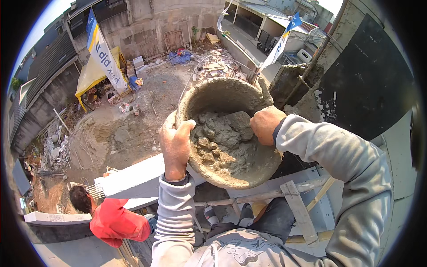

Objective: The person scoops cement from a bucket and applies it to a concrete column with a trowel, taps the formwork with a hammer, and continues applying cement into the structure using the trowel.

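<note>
A round bucket (231, 178), crusted with grey mortar, is tilted toward me in front of my chest. Wet, lumpy mortar (218, 142) lies inside it. My left hand (175, 142) is closed on the bucket's left rim, thumb over the edge. At the right side, my right hand (268, 125) makes a fist just inside the rim; what its fingers grip is hidden. Beside that fist sits a smoother mortar-covered lump (240, 124), and I cannot tell whether it is a tool. A mortar-coated piece (265, 92) sticks up from the rim behind the fist.
I am high above a yard with rubble (218, 69) and a yellow canopy (91, 80). A person in a red top (118, 220) is at lower left, by a pale wall top (138, 178). Wooden poles (262, 196) and a plank (299, 211) cross near my legs. A dark panel (360, 75) stands right.
</note>
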